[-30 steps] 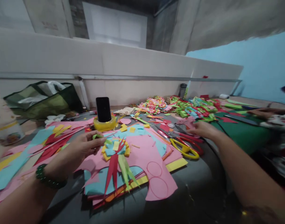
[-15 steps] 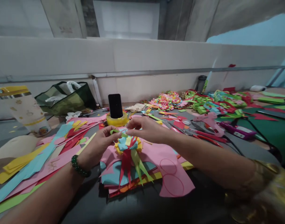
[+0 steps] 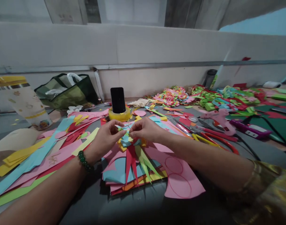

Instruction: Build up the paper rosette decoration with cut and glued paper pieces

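A paper rosette in light blue and yellow lies on a stack of coloured paper. Its pointed red tails and light green tails hang toward me. At its upper edge, my left hand curls its fingers and thumb around a small green paper strip. From the other side, my right hand pinches at the same spot, thumb and forefinger together. The fingertips partly hide the strip and the rosette's top. Under the rosette, a pink sheet with drawn circles reaches out to the right.
Behind the hands, a phone stands in a yellow tape roll. Paper strips spread at left beside a tumbler and a bag. Scissors, a pink glue gun and paper flowers lie to the right.
Both hands have come closer together and lower over the rosette, with the green strip brought down onto it. The view has tilted down slightly.
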The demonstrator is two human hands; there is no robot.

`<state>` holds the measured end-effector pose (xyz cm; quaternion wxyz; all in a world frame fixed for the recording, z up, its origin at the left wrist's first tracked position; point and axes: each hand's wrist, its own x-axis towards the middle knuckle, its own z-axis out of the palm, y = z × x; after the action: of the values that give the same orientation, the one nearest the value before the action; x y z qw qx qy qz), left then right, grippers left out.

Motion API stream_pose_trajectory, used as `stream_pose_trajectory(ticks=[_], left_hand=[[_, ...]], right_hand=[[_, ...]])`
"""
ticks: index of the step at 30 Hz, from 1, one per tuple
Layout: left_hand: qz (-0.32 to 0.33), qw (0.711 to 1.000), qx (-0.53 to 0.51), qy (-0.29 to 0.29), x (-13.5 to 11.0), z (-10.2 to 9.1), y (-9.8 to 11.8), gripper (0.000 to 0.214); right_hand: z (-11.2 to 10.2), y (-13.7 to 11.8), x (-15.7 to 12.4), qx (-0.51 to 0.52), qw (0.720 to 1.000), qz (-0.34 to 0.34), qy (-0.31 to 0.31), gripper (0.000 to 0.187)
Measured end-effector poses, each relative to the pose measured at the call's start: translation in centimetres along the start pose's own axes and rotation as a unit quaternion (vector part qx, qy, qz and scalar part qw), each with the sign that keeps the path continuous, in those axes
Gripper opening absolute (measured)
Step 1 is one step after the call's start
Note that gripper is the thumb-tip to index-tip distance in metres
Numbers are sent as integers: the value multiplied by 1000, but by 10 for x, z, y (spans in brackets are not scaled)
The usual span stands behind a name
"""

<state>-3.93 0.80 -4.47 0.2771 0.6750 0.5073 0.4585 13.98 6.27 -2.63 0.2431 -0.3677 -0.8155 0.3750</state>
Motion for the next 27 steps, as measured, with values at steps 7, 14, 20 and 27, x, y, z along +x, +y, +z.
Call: stream_pose_trajectory(ticks=[7, 14, 20, 27], left_hand=[[-8, 997, 69, -18, -2, 6, -3, 24], [25, 990, 138, -6, 0, 10, -2, 20], [18, 984, 180, -9, -1, 12, 1, 23], [19, 978, 207, -17, -1, 12, 1, 29]], right_hand=[[2, -6, -8, -192, 981, 9, 19, 14], [3, -11, -11, -268, 963, 15, 11, 17], [6, -14, -13, -325, 946, 9, 15, 19], [8, -20, -18, -388, 921, -9, 25, 23]])
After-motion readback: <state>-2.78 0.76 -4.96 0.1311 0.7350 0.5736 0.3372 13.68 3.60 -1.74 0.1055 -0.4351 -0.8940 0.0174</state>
